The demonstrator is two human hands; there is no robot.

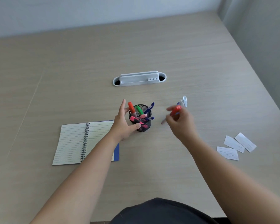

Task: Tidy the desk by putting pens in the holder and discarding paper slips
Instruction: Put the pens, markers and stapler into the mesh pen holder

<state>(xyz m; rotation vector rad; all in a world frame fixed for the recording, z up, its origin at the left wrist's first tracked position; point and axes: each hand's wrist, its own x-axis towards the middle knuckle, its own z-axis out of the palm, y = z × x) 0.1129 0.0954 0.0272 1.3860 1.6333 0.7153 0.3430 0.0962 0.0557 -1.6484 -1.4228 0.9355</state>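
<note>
A black mesh pen holder [143,127] stands mid-desk with several pens in it: orange, green, pink and blue ones. My left hand [124,125] wraps its left side, thumb against the front wall, fingers spread behind the rim. My right hand [181,122], blurred, hovers to the holder's right and grips a red-capped pen [174,110] together with a blue-and-white pen [183,101] that sticks up past the fingers. Three white paper slips [236,145] lie on the desk at the right, partly overlapping.
An open spiral notebook [74,141] with lined pages lies left of the holder, under my left forearm. A white plastic cable-port tray [139,78] is set into the desk further back. A grey wall runs along the right side.
</note>
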